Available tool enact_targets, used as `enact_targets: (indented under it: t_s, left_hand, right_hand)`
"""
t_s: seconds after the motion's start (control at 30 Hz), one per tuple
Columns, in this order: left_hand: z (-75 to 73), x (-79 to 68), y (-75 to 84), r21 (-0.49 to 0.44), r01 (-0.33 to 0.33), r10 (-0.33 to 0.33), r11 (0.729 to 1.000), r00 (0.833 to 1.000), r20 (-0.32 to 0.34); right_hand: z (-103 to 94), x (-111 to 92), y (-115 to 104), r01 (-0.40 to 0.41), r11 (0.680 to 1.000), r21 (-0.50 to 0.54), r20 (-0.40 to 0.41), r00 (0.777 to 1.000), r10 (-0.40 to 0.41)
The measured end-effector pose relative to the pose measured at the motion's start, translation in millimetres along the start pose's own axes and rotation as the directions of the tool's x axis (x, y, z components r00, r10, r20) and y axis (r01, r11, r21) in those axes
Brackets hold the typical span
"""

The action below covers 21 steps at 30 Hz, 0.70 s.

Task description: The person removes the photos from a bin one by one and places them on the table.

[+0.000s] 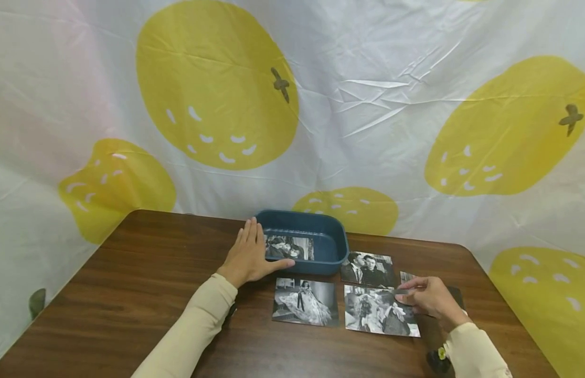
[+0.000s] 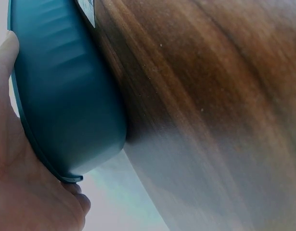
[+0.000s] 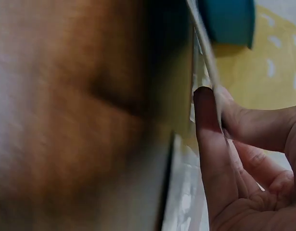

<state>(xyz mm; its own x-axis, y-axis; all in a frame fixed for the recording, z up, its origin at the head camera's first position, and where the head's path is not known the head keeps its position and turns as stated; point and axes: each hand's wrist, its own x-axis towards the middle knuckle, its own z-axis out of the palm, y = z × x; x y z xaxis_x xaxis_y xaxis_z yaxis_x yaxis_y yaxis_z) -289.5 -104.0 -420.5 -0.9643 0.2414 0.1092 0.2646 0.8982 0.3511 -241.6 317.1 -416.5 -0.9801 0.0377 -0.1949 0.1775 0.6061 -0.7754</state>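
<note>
A blue rectangular bin point(image 1: 327, 268) stands at the back of the table, with a black-and-white photo card point(image 1: 292, 247) inside it. Across its left end and front rim lies my left hand point(image 1: 250, 257), fingers straight and thumb spread along the front; the left wrist view shows the thumb and palm against the bin point(image 2: 66, 96). My right hand point(image 1: 431, 299) pinches a black-and-white photo card point(image 1: 379, 312) at its right side between thumb and fingers. The right wrist view shows this card point(image 3: 205, 43) edge-on in the right hand point(image 3: 244, 159).
Two more photo cards lie on the table point(image 1: 131, 294): one with a wide gown point(image 1: 305, 302) in front of the bin, one with two people point(image 1: 368, 269) right of it. Another card point(image 1: 406, 276) is partly hidden behind the right hand. A fruit-print curtain point(image 1: 358, 121) hangs behind.
</note>
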Motion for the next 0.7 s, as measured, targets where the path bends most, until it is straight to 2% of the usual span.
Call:
enact_targets:
  t_s: [0.17,0.27,0.43,0.7]
  left_hand:
    - [-0.2,0.3,0.1,0.003,-0.003,0.003,1.0,1.0,0.0]
    - [-0.8,0.7,-0.4,0.005,-0.006,0.006,1.0,1.0,-0.009]
    - [-0.8,0.3,-0.2,0.001,-0.004,0.004,1.0,1.0,-0.005]
    - [-1.1,-1.1,0.9,-0.01,-0.003,0.003,1.0,1.0,-0.001]
  right_hand:
    - [16.8,-3,-1,0.024,0.999,-0.037,-0.018,1.0,-0.025]
    - [22.2,-3,-4,0.059,0.992,-0.109,-0.034,0.997,-0.063]
    - [23.7,-3,-8,0.082,0.965,-0.251,-0.055,0.994,-0.098]
    - [22.3,-4,-9,0.088,0.944,-0.319,-0.056,0.992,-0.111]
